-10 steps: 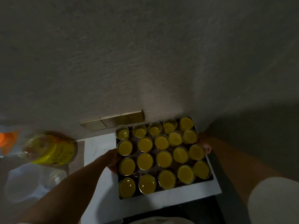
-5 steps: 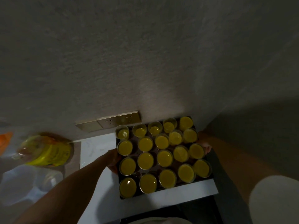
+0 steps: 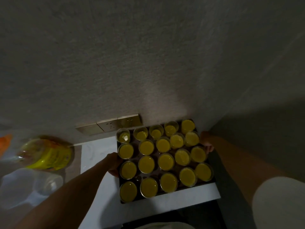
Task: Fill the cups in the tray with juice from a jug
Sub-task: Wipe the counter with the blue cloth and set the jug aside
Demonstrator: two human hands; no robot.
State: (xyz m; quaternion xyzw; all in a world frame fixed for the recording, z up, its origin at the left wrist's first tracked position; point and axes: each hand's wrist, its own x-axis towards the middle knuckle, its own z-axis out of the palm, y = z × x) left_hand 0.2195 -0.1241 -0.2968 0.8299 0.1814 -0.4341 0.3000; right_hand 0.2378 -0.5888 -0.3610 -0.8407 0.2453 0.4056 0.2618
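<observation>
Bare forearms — short white sleeve (image 3: 279, 204) on right arm only visible clothing.

1. Clear, thin-walled cups (image 3: 165, 161), seemingly plastic; glossy rims catching small glints; opaque yellow juice (image 3: 146, 164) inside, smooth and faintly shiny on top.
2. Dark tray (image 3: 166, 194), smooth, with wet-looking reflections between the cups; material not discernible in the dim light.
3. White tabletop (image 3: 99, 152), smooth and slightly glossy.
4. Grey wall (image 3: 148, 63), matt, finely rough like textured plaster or wallpaper.
5. Brushed, metallic-looking socket plates (image 3: 109, 127), gold-toned, satin sheen.
6. Crinkled, glossy plastic bag (image 3: 47, 156), yellow and clear; translucent, smooth plastic container (image 3: 28, 185) beside it.
</observation>
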